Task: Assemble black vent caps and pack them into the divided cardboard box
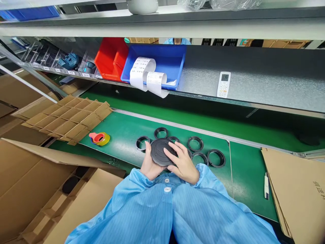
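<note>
Black ribbed disc [161, 152] held btwn both hands, just above green bench mat [127, 135], nr its front edge. Left hand [149, 162] cupped under disc's left rim, fingers curled round edge. Right hand [183, 163] on top, fingers spread wide across face, pressing disc toward left palm. Black rings [195, 143] in loose arc just beyond hands, some partly hidden by disc. At mat's left end: cardboard divider grid [68, 118], red-and-yellow tape roll [99, 138]. On shelf past far edge: red bin [109, 57], blue bin [172, 57] w/ curled printed label strips [142, 73], white AC remote [223, 84]. Cardboard sheet [291, 189] at right edge.
</note>
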Tool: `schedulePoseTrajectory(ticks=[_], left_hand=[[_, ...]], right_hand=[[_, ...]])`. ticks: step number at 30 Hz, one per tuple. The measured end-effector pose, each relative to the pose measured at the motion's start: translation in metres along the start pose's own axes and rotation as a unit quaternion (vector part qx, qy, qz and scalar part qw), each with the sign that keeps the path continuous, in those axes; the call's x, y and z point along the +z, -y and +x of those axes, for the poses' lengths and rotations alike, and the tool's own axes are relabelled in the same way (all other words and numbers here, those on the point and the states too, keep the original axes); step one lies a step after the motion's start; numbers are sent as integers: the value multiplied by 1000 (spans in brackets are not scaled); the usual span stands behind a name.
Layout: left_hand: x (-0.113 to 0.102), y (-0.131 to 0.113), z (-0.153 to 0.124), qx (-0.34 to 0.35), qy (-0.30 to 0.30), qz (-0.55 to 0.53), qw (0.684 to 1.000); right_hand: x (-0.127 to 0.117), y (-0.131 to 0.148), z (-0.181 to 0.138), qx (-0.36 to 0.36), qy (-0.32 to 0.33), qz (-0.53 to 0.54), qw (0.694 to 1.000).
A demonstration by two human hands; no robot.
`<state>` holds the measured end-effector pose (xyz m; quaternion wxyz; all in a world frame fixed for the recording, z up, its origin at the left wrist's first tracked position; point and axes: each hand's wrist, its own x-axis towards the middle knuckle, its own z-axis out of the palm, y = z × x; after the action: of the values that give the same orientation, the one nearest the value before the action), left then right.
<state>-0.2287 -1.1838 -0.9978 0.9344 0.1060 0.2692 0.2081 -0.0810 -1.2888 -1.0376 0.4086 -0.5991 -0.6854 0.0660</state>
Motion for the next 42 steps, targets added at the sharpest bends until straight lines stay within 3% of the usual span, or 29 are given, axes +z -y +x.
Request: schedulePoseTrajectory(ticks=[5,9,12,18,21,26,32,37,42], left_hand=[[8,9,4,-18,-54,46,997],[15,16,2,-25,-50,90,994],[14,18,1,-43,-34,100,993],[0,14,-1,-8,-75,61,995],[-6,13,-3,-9,-33,55,998],[-9,17,-4,-24,31,83,996],[-5,20,-2,-2,28,77,997],[-5,21,-1,-26,48,64,996],[3,18,0,-47,24,50,997]], right_hand=[[12,-17,-6,23,39,55,997],[19,-25,-4,67,102,150,981],[21,-27,-3,92,115,177,973],[13,-22,-2,73,72,170,980],[4,-20,3,67,20,138,988],[-3,-23,12,37,11,113,993],[-6,-19,11,60,-1,171,984],[-9,-15,7,86,-30,212,973],[-10,-18,4,116,-48,206,971]])
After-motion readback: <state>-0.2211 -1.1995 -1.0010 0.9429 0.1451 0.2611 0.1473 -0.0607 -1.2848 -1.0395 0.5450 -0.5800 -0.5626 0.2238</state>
